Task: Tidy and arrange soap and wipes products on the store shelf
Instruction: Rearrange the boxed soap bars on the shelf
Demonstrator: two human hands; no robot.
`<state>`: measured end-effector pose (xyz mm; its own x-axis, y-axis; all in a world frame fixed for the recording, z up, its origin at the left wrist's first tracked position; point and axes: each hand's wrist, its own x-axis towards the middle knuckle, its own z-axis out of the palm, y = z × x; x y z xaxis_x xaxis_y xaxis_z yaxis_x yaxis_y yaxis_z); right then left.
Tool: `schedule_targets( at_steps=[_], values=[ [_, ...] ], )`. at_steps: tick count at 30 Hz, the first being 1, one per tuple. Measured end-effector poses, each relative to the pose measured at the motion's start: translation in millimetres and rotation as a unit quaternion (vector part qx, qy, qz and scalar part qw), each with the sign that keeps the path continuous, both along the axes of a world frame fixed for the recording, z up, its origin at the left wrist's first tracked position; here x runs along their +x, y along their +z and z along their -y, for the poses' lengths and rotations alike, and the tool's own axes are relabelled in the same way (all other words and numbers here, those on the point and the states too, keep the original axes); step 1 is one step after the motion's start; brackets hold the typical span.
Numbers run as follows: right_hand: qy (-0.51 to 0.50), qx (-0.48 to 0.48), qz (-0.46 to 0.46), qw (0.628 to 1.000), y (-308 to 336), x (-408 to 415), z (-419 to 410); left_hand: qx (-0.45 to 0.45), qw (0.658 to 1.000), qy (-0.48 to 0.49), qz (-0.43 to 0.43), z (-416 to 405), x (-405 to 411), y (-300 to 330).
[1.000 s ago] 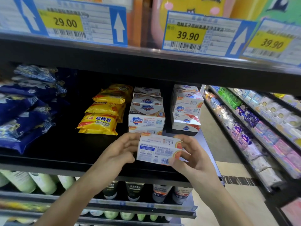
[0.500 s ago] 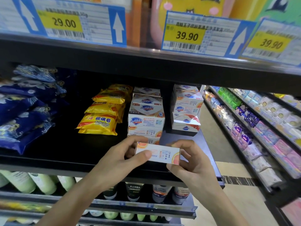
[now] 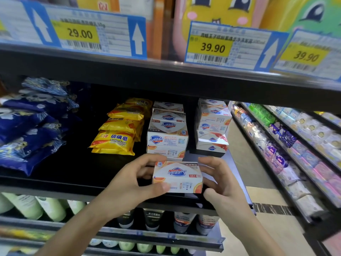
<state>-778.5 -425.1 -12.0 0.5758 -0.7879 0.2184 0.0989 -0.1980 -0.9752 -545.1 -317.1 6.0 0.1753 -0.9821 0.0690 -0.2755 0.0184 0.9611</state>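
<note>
I read "29.00" on the yellow-and-blue paper price tag (image 3: 79, 33); right of it, two similar tags (image 3: 212, 47) (image 3: 306, 56) say "39.90". Below, the yellow plastic soap packet (image 3: 115, 140) reads "Sulfur Soap", the white cardboard soap box (image 3: 167, 139) "Safeguard".

The left hand (image 3: 129, 183) and right hand (image 3: 220, 189) covered both ends of the soap box (image 3: 177, 177), whose small print was unreadable; the aisle shelves (image 3: 295, 154) blurred away, and the green bottles (image 3: 33, 206) were cut off at the left edge
</note>
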Motion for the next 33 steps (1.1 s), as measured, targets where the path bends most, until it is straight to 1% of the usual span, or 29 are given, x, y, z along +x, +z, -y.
schedule_targets(
  at_steps=[2,4,11,16,19,21,25,28,30,32,33],
  values=[
    [-0.043,-0.025,-0.002,0.999,-1,-2,2,-0.002,1.000,0.002,0.015,-5,7,0],
    [-0.064,-0.040,0.002,0.997,-2,-2,4,-0.012,0.999,0.006,0.043,-13,18,0],
    [-0.088,-0.048,-0.020,0.995,-6,1,1,-0.050,0.990,0.060,0.113,-48,80,11],
    [-0.091,-0.048,-0.025,0.994,-4,5,-1,-0.023,0.982,0.094,0.165,-59,119,7],
    [-0.091,-0.053,-0.035,0.994,-3,6,-2,0.006,0.958,0.127,0.258,-59,126,5],
    [-0.092,-0.054,-0.040,0.994,-3,5,-2,0.007,0.945,0.144,0.293,-58,124,2],
    [-0.094,-0.044,-0.040,0.994,0,5,-3,-0.054,0.928,0.165,0.329,-55,117,-8],
    [-0.093,-0.041,-0.048,0.994,3,6,-4,-0.067,0.914,0.204,0.343,-54,109,-15],
    [-0.094,-0.041,-0.057,0.993,7,6,-4,-0.088,0.896,0.229,0.369,-56,100,-18],
    [-0.113,-0.044,-0.069,0.990,11,8,0,-0.145,0.873,0.239,0.400,-58,83,-17],
    [-0.131,-0.052,-0.080,0.987,13,9,4,-0.170,0.869,0.225,0.406,-59,72,-16]
  ],
)
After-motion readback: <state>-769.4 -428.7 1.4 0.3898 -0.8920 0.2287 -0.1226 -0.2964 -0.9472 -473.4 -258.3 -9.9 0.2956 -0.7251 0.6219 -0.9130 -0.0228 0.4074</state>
